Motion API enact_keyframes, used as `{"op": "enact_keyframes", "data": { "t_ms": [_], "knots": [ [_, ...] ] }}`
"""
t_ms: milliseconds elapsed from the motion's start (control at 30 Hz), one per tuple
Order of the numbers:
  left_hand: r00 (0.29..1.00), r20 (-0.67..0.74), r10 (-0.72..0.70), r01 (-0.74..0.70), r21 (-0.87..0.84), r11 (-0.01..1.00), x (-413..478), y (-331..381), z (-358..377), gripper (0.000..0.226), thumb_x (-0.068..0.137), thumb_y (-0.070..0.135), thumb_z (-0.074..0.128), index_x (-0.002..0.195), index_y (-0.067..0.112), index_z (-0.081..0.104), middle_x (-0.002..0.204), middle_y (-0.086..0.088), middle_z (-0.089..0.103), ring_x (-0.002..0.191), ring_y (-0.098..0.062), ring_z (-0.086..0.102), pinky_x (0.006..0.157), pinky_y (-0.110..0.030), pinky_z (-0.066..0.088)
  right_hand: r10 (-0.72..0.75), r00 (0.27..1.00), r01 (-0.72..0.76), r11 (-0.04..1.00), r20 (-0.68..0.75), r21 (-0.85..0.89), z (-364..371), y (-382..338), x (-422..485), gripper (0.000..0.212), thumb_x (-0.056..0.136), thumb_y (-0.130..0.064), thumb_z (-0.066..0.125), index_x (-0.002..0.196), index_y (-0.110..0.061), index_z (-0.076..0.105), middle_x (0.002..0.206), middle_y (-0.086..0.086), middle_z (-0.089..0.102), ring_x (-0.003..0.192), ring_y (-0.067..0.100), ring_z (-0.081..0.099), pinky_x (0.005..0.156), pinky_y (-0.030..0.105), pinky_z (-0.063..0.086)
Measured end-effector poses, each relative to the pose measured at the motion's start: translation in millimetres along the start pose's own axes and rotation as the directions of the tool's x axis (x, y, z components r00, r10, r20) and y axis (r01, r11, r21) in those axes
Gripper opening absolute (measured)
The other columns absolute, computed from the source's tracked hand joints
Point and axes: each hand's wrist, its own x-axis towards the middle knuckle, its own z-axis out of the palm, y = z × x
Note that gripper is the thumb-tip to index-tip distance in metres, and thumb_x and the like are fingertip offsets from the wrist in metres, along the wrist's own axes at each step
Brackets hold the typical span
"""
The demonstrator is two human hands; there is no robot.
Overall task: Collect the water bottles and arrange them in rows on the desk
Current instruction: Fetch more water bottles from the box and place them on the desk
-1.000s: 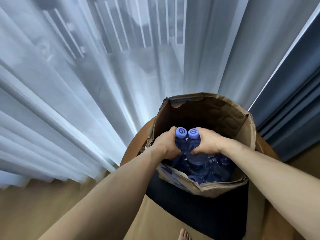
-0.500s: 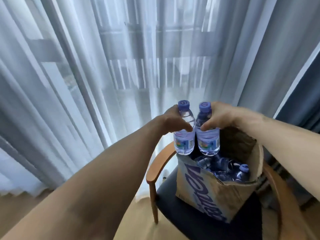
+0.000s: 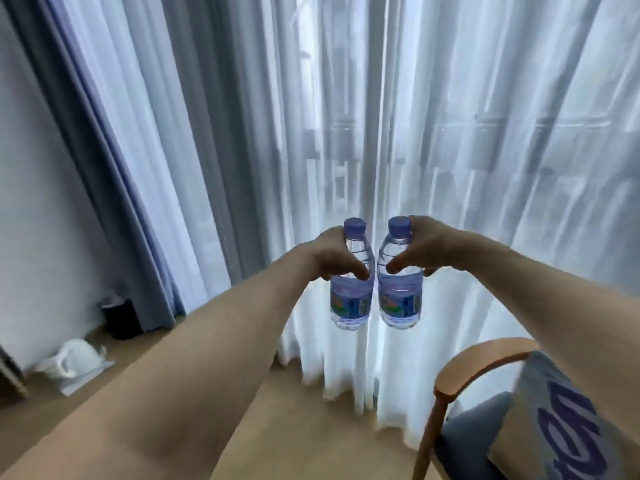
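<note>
Head view: the left hand (image 3: 332, 254) grips the left bottle (image 3: 353, 296) at its shoulder, fingers curled round it. The right hand (image 3: 429, 247) grips the right bottle (image 3: 400, 296) the same way. Both bottles hang upright in the air, just beside each other with blue caps up, in front of the sheer curtain (image 3: 450, 133). At near right, a printed paper bag (image 3: 561, 420) sits on a wooden armchair (image 3: 478, 362). At far left, a black bin (image 3: 123, 317) stands by a grey drape (image 3: 114, 133).
</note>
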Motion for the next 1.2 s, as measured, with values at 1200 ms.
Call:
{"op": "enact_keyframes", "data": {
  "t_ms": [1200],
  "knots": [
    [0.28,-0.611,-0.741,0.628,-0.467,0.622,-253.1,-350.2,-374.6,0.035,0.073,0.01,0.077,0.103,0.013,0.058,0.089,-0.001,0.059,0.076,-0.014,0.054,0.056,-0.023,0.042,-0.653,0.435,0.705,0.676,0.62,0.217,431.4,-475.6,180.6,0.042,0.069,-0.021,0.082,0.103,-0.015,0.057,0.095,0.007,0.064,0.078,0.021,0.062,0.058,0.031,0.057]
  ]
}}
